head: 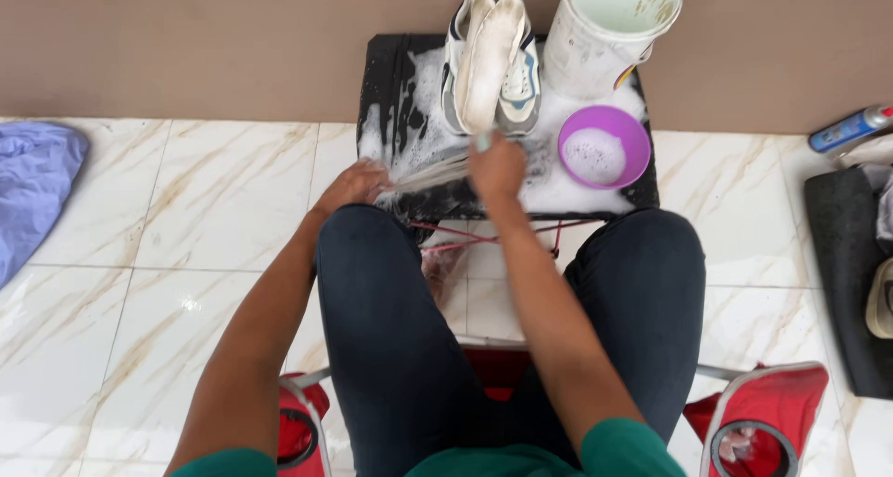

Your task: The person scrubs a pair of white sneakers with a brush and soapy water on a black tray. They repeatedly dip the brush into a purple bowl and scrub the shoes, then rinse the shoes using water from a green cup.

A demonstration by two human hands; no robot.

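Soapy foam covers the spot where both hands work. The right hand [498, 167] has its fingers closed around a small brush handle with a pale green tip [484, 142], just below the toe of an upturned shoe. The left hand [353, 184] has its fingers curled on the near end of a flat, pale insole [430, 173] that lies across the wet black counter [381, 77] between the two hands.

Just beyond the right hand a pair of white and grey shoes [493, 59] leans against the tan wall [186, 40], one sole-up over the other. Right of them stands a white bucket [600, 35], tilted, with a small coloured label patch low on its side. In front of the bucket sits a purple bowl [605, 147] holding suds.

Dark trousers [391, 328] frame the counter's near edge, and the red seat [772, 407] shows beneath the knees. On the marble-tiled floor [186, 217], a blue cloth [33, 184] lies far left. Far right, well apart from the hands, a blue spray bottle [851, 128] lies beside a black mat [846, 254].
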